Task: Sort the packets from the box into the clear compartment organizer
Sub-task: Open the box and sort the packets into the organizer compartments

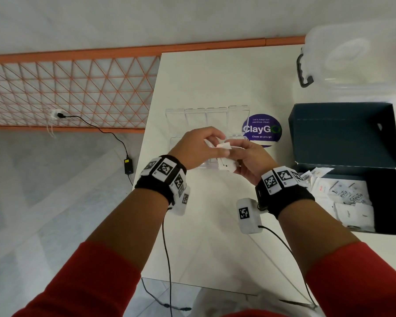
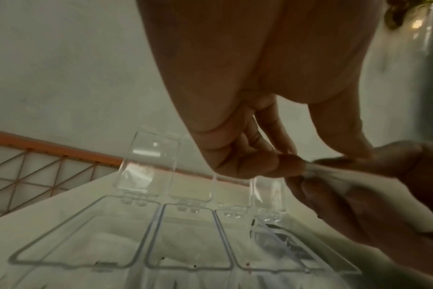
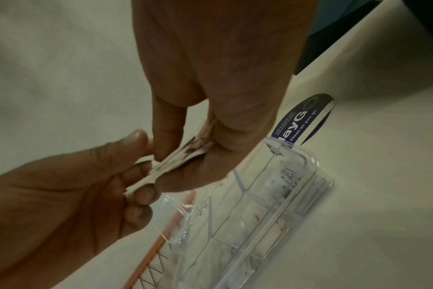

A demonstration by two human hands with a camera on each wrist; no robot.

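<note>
The white table (image 1: 215, 225) carried a dark blue box (image 1: 343, 138) at three o'clock, its tray still heaped with sachets (image 1: 343, 197). At the centre lay the clear compartment organizer (image 1: 206, 120), lids raised. Above it the right hand (image 1: 249, 161) clasped a small stack of white packets (image 1: 226, 167), while the left hand (image 1: 197, 147) pinched one packet (image 1: 224, 146) off the top. Sorting seemed midway; next, that packet likely needed dropping into its matching compartment.
</note>
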